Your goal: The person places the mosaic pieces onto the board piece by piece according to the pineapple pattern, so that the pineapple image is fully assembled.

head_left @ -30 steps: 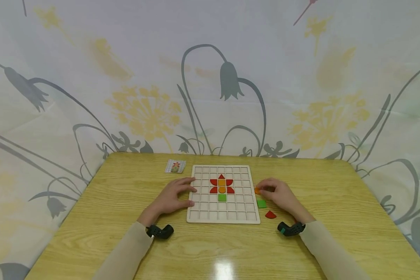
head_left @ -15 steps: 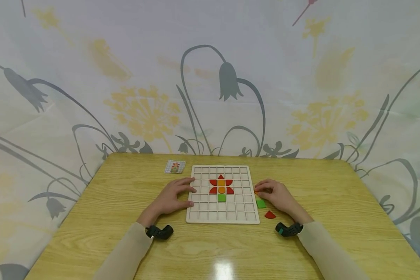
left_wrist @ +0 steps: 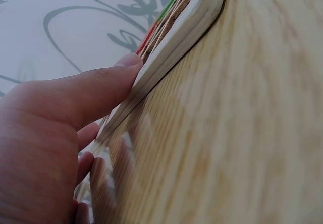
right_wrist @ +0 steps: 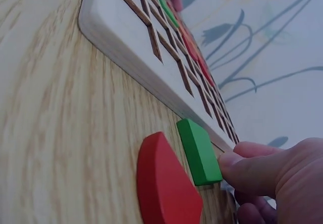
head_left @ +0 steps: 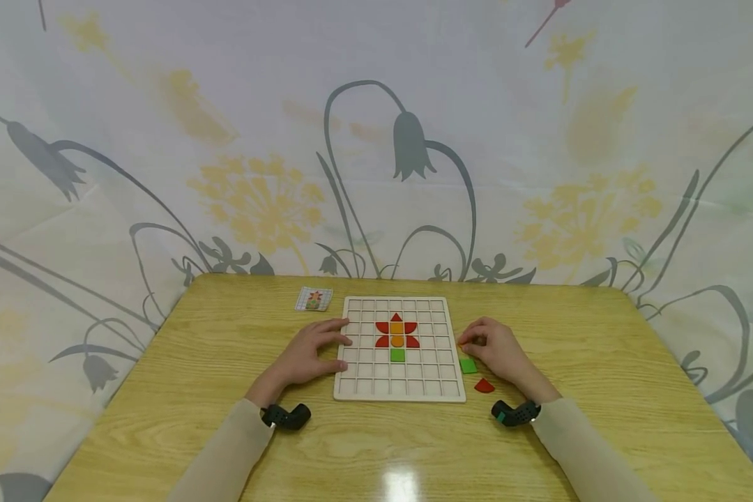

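A square wooden grid board (head_left: pixel 364 385) lies in front of me, with a flower of red, orange and green pieces set in its middle cells. My left hand (head_left: pixel 307 354) rests along the board's left edge, fingers spread; in the left wrist view its thumb (left_wrist: pixel 108 90) touches the rim. Beside the right edge, my right hand (head_left: pixel 497 348) pinches a small orange piece (head_left: pixel 461 346) between thumb and fingertips, mostly covered by them. Just below that hand lie a green square (head_left: pixel 468 366) and a red quarter-circle piece (head_left: pixel 484 385), both flat on the table.
A small card (head_left: pixel 314 299) printed with a flower pattern lies behind the board, to its left. The wooden table (head_left: pixel 339 453) runs back to a flower-printed cloth (head_left: pixel 376 209). Each wrist wears a black camera band, such as the right camera (head_left: pixel 516 413).
The orange piece, flat and more visible a second ago, is now tilted between the right fingertips. My right hand has shifted slightly left. The left hand and the board stay put.
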`<state>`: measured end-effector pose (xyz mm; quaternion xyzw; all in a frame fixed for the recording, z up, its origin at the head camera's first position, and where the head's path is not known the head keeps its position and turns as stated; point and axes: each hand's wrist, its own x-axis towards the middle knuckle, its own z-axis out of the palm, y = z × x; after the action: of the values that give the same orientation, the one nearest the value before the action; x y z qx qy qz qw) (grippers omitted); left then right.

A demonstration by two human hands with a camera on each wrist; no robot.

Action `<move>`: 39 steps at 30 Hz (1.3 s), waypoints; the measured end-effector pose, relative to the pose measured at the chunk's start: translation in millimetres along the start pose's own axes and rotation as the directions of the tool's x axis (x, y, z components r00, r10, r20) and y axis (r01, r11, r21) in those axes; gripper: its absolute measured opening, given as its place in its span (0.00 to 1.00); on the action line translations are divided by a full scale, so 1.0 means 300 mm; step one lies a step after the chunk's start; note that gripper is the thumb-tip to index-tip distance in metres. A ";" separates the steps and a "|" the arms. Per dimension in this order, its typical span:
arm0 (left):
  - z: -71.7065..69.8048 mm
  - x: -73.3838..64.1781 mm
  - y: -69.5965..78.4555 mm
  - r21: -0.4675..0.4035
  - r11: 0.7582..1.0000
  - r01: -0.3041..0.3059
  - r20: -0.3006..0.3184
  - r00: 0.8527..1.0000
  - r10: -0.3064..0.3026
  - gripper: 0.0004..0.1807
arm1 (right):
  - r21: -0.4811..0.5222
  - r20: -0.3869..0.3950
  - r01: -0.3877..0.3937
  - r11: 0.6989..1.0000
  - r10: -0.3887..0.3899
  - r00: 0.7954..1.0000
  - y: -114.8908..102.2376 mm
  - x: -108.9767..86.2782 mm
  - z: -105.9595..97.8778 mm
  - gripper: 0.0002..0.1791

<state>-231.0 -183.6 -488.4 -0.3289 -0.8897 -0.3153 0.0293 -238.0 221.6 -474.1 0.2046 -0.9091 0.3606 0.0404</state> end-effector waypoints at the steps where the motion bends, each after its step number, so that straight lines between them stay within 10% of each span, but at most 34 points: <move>1: 0.000 0.000 -0.002 0.002 1.000 -0.002 0.000 1.000 0.002 0.21 | -0.007 -0.003 -0.002 1.000 0.002 1.000 -0.002 0.001 0.000 0.02; 19: 0.004 0.000 0.003 -0.002 1.000 -0.013 -0.010 1.000 0.013 0.20 | -0.083 -0.054 -0.037 0.996 0.032 0.998 -0.014 -0.001 -0.011 0.05; 39: 0.000 -0.002 0.004 -0.005 1.000 -0.002 -0.001 1.000 0.002 0.20 | 0.092 -0.025 0.152 0.984 -0.150 0.988 -0.128 -0.003 0.110 0.02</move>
<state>-229.9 -183.3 -487.8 -0.3299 -0.8884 -0.3178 0.0295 -219.4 174.5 -474.2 0.2715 -0.8727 0.4005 0.0662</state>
